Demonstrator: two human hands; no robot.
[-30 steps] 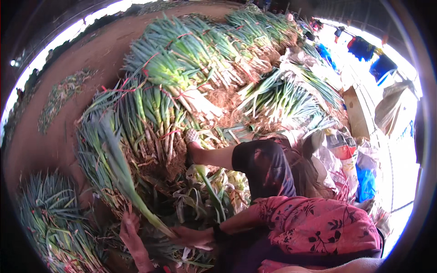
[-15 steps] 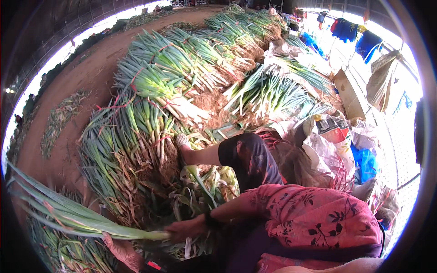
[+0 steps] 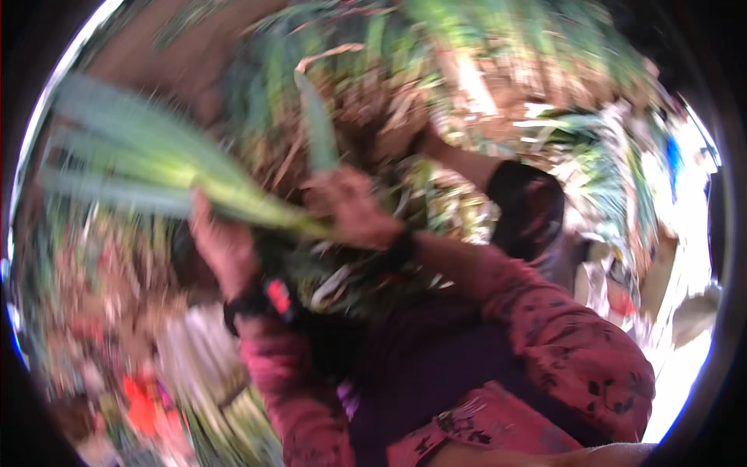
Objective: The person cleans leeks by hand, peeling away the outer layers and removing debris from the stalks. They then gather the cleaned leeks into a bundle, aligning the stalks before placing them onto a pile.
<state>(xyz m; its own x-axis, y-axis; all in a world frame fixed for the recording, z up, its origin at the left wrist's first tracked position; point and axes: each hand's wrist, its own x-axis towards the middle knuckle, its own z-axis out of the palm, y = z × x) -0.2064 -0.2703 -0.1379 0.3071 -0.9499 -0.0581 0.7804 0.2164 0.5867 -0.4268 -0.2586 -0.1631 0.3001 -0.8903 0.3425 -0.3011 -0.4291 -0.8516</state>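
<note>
A large green onion (image 3: 249,191) slants across the middle left, its leaves fanned out to the upper left. My left hand (image 3: 226,245) is closed round it from below, where the leaves meet the stalk. Beside the stalk's lower end is my right hand (image 3: 354,206), its fingers bent and blurred. A single green onion leaf (image 3: 317,124) with a dry, bent tip stands up from that hand, apparently gripped in it. Whether the right fingers also touch the stalk cannot be made out.
Tied green onions (image 3: 373,54) are heaped beyond my hands. More onions (image 3: 226,412) with white stalks lie at lower left, near an orange-red thing (image 3: 148,405). My bent leg (image 3: 529,206) is at right of centre, with peeled leaves (image 3: 451,202) beside it.
The view has swung down and left. Both hands now show higher up with the onion, its leaves spread wider. A separate leaf now rises from my right hand, which was at the stalk's end before.
</note>
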